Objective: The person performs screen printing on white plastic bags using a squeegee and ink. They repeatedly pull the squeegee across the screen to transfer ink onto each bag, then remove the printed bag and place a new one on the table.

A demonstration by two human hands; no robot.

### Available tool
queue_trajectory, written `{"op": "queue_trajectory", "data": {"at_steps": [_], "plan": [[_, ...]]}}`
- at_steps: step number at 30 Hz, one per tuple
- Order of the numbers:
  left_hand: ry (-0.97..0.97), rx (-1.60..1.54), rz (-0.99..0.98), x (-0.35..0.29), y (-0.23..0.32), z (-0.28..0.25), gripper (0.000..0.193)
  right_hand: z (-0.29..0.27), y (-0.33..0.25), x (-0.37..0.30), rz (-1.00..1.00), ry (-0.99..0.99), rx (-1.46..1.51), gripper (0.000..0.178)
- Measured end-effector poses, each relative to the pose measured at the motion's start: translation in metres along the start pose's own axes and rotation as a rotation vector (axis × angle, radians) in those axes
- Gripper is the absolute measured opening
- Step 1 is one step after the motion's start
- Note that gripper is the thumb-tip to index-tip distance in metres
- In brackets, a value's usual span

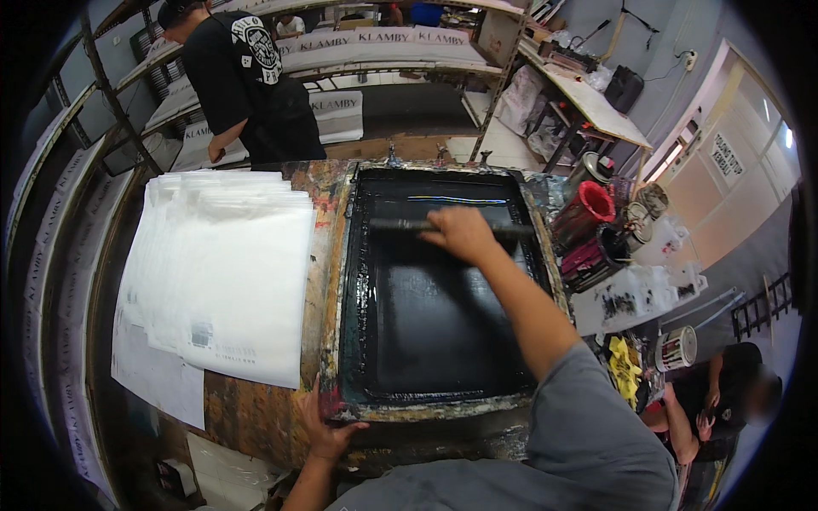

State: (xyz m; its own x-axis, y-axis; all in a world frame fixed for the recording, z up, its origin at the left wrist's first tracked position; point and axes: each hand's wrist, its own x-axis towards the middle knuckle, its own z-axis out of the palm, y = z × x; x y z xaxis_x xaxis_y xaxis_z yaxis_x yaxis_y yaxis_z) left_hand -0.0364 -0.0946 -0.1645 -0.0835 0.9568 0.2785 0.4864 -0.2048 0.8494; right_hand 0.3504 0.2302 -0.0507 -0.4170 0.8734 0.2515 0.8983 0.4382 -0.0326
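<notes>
In front of me lies a screen printing frame [331,332] with a paint-crusted wooden border, its mesh [443,315] coated in wet black ink. My right hand [464,234] is closed round a long dark squeegee [392,225] that lies across the far part of the mesh. Beyond it a ridge of ink [456,201] shines. At the frame's near left corner rests my left hand [325,428], fingers spread, thumb along the front edge. Left of the frame is a thick stack of white sheets [226,272], the top one with small dark print near its lower edge.
Ink-stained buckets [588,204] and a yellow crumpled cloth [625,368] crowd the right side. Racks with printed sheets [375,38] stand at the back and left. A person in black [256,94] stands beyond the table; another [724,387] is at the lower right.
</notes>
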Motion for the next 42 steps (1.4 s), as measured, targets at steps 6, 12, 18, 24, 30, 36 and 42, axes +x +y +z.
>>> {"op": "queue_trajectory", "data": {"at_steps": [6,12,18,24,30,36,42], "plan": [[-0.013,-0.069,-0.021,0.011,0.011,0.002,0.131,-0.079,-0.134,-0.157,0.099,-0.092,0.038,0.04],[-0.024,-0.646,-0.174,0.025,0.061,0.0,0.108,-0.157,-0.19,-0.226,0.087,-0.1,0.17,0.042],[0.186,-0.701,0.19,0.105,0.154,-0.009,0.097,-0.24,-0.191,-0.167,0.087,0.419,-0.069,0.032],[0.273,-0.749,0.294,0.244,0.103,0.043,0.071,-0.298,-0.141,-0.076,0.06,0.596,-0.092,0.042],[-0.035,0.147,0.374,0.379,0.015,0.151,0.035,-0.333,-0.115,-0.027,0.087,0.572,-0.03,0.044],[-0.215,0.292,0.355,0.419,-0.014,0.189,0.022,-0.341,-0.104,-0.015,0.085,0.574,-0.009,0.044],[-0.038,-0.058,0.292,0.37,-0.016,0.074,0.018,-0.341,-0.105,-0.015,0.079,0.559,-0.009,0.046]]}}
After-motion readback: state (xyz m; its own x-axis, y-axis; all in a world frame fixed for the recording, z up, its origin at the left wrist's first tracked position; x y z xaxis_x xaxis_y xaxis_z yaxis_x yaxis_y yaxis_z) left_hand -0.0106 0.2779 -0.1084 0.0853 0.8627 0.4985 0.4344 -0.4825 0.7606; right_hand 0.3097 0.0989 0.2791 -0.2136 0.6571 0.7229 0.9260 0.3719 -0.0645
